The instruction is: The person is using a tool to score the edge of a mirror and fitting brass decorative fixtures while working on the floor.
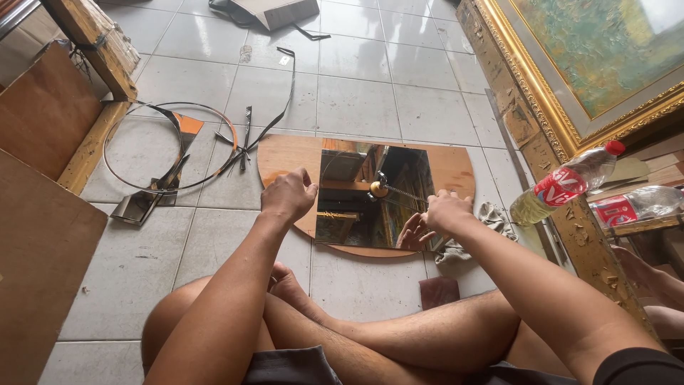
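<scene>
An oval mirror (363, 196) with a peach-coloured surface lies flat on the tiled floor (356, 100), just beyond the person's crossed legs; the left hand (288, 195) rests on its left part, fingers curled loosely, grasping nothing that can be seen; the right hand (446, 210) sits at the mirror's right part, pinched around the near end of a thin metal tool (392, 190) whose brass-coloured head touches the glass near the middle; a grey rag (491, 215) lies just right of that hand, at the mirror's edge; far left on the floor lies a wire hoop (169, 147) with dark strips across it; to the right, a plastic bottle (570, 183) with a red cap leans against a gilded picture frame (541, 107)
</scene>
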